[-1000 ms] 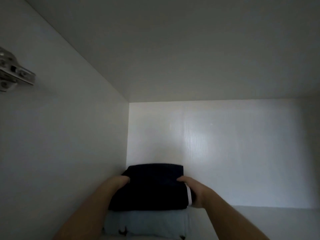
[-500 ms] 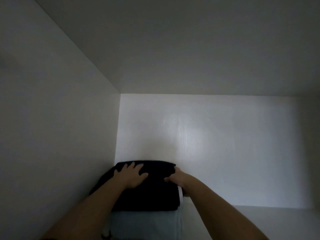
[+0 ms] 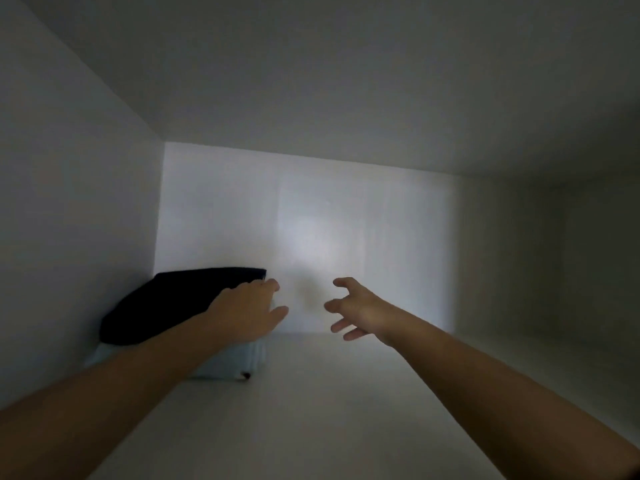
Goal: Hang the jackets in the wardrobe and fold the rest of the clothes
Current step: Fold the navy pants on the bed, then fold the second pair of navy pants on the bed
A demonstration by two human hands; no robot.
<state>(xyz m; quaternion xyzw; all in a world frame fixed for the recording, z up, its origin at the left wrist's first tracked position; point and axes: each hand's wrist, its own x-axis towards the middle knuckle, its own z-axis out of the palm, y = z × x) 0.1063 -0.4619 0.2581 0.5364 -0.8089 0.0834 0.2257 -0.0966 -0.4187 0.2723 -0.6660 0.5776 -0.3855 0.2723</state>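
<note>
head | dark folded garment (image 3: 162,303) — atop pale-blue folded garment (image 3: 239,358)

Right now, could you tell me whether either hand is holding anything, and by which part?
Nothing is held. The left hand is open over the dark folded garment; the right hand is open in the air.

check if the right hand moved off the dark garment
Yes. The right hand has moved rightward off the dark garment, now apart from it.
</note>
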